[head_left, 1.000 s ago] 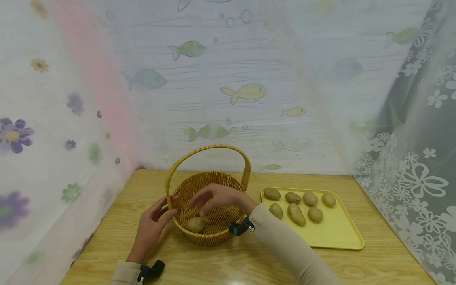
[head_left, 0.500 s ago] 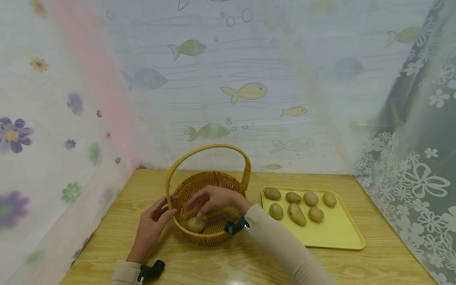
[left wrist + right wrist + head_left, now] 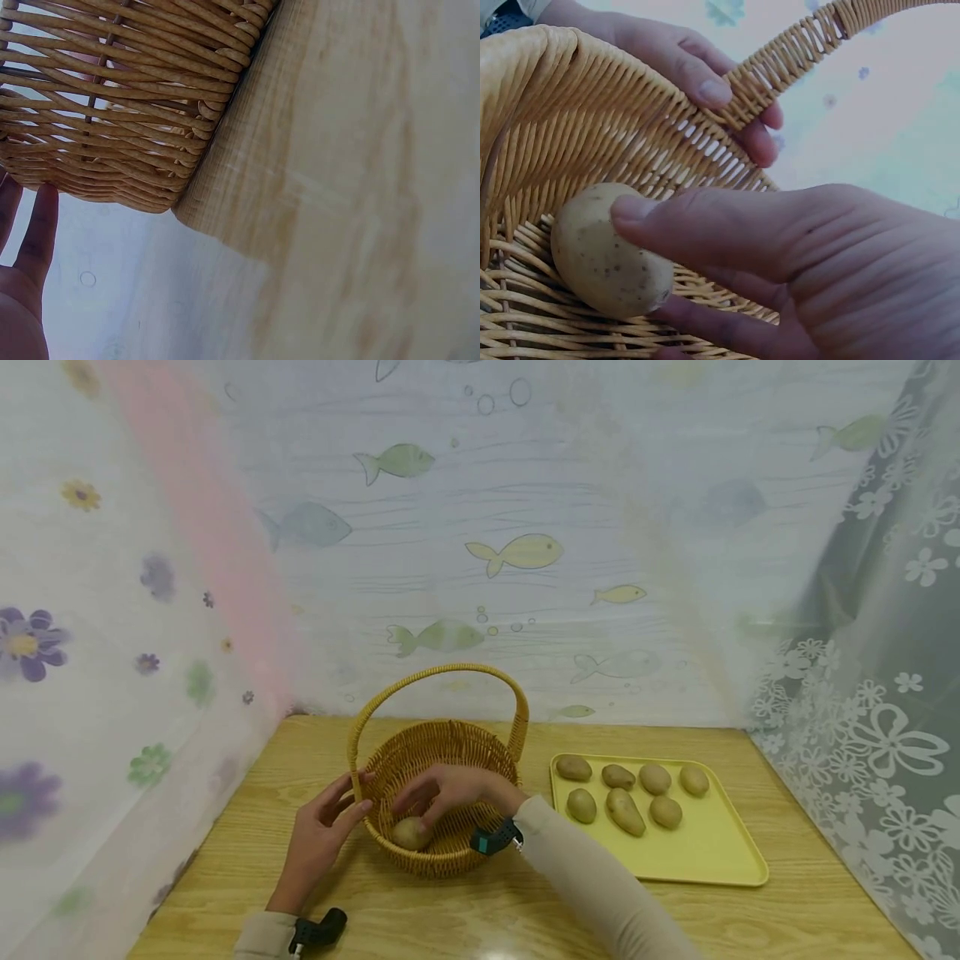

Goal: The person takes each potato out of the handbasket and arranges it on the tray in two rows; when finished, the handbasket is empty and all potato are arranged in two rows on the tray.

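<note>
A wicker basket [image 3: 442,865] with a tall arched handle stands on the table. My left hand [image 3: 318,839] grips its left side where the handle meets the rim; in the right wrist view the thumb lies inside and fingertips show behind the handle's foot. Inside the basket, toward the front left, lies a single potato [image 3: 409,835]. My right hand [image 3: 457,789] reaches down into the basket over it. In the right wrist view the thumb presses on the potato [image 3: 604,255] from above and a finger touches its lower end, so the hand pinches it.
A yellow tray [image 3: 705,856] with several potatoes [image 3: 624,812] lies right of the basket on the wooden table [image 3: 480,914]. Printed curtains [image 3: 517,477] hang behind and at both sides.
My right hand has lowered onto the potato in the basket and its thumb now meets it. The left hand and the basket have stayed where they were.
</note>
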The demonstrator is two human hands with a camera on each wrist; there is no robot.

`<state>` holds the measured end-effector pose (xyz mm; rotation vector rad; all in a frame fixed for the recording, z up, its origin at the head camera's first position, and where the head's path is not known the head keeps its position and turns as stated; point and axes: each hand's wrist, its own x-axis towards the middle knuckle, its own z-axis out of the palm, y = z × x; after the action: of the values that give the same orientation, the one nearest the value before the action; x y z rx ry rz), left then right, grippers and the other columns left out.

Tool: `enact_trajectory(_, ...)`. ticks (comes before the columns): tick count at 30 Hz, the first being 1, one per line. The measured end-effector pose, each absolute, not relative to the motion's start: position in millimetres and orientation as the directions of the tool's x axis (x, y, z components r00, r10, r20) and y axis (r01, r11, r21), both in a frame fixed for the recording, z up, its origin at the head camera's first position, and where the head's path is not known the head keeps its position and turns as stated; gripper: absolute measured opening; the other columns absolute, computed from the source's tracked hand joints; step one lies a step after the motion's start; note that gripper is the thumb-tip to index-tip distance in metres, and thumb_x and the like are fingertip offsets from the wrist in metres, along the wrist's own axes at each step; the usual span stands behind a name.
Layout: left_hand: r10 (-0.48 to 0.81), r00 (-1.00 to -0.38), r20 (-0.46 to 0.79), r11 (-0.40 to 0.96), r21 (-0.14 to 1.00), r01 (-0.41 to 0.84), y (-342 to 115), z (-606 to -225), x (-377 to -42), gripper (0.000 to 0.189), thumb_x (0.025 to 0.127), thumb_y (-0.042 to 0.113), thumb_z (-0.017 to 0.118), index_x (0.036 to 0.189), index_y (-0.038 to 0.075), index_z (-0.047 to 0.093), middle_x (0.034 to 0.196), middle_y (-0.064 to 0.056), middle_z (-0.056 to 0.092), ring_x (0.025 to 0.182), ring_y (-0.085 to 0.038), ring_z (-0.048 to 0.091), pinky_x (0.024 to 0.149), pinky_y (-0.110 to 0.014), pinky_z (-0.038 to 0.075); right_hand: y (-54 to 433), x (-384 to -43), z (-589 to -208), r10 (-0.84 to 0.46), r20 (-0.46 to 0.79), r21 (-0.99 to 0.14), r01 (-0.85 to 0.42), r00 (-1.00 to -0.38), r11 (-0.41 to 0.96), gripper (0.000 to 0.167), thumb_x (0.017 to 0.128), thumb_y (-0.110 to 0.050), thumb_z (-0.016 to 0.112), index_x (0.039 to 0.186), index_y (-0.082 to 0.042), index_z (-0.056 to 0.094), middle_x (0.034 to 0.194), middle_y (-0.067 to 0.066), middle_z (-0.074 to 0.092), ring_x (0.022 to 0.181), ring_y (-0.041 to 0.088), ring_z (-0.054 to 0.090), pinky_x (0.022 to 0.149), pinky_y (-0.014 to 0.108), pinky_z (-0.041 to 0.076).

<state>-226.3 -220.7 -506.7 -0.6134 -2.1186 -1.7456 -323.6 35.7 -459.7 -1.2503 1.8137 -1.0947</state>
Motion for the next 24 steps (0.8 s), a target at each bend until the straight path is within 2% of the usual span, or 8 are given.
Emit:
enact_trajectory(4,0.128,-0.851,0.509,0.154,0.837,0.524,-220.8,-506.0,-226.4,0.047,0.104,0.002,0.065,0.15,0.0,0.054,0.142,-0.017,0.061,0.137,-0.016,0.052,0.108,-0.022,0.046,35.7,-323.6,-460.3,-0.947,-0.081,-0.871,-0.439,-0.31,0.219,0.051,0.092,-0.001,0.079,0.141,0.0,0.063,0.136,0.0,0.065,0.119,0.011,0.063,0.102,0.029,0.053)
enact_trajectory(7,0.134,-0.849,0.512,0.151,0.836,0.528,-220.8,-505.8,-226.4,0.048,0.103,0.001,0.065,0.15,0.0,0.054,0.142,-0.018,0.061,0.137,-0.017,0.052,0.108,-0.022,0.046,35.5,-322.7,-460.5,-0.948,-0.087,-0.854,-0.466,-0.307,0.23,0.052,0.091,-0.002,0.08,0.141,-0.002,0.064,0.136,-0.002,0.065,0.119,0.007,0.062,0.103,0.028,0.052)
enact_trajectory(15,0.127,-0.845,0.519,0.156,0.831,0.533,-220.9,-505.2,-225.9,0.048,0.103,0.001,0.066,0.149,-0.001,0.055,0.142,-0.017,0.061,0.136,-0.017,0.053,0.108,-0.022,0.046,33.5,-318.2,-461.0,-0.948,-0.105,-0.819,-0.515,-0.3,0.253,0.055,0.089,0.0,0.082,0.142,-0.002,0.064,0.137,-0.005,0.064,0.121,0.004,0.06,0.105,0.029,0.051)
enact_trajectory(24,0.131,-0.845,0.519,0.155,0.831,0.535,-220.5,-504.9,-226.0,0.048,0.103,0.0,0.066,0.149,-0.001,0.055,0.142,-0.017,0.061,0.136,-0.017,0.053,0.108,-0.022,0.046,34.9,-314.5,-459.6,-0.937,-0.105,-0.804,-0.526,-0.333,0.277,0.052,0.089,-0.004,0.083,0.138,-0.007,0.068,0.131,-0.009,0.067,0.116,0.004,0.062,0.1,0.026,0.053)
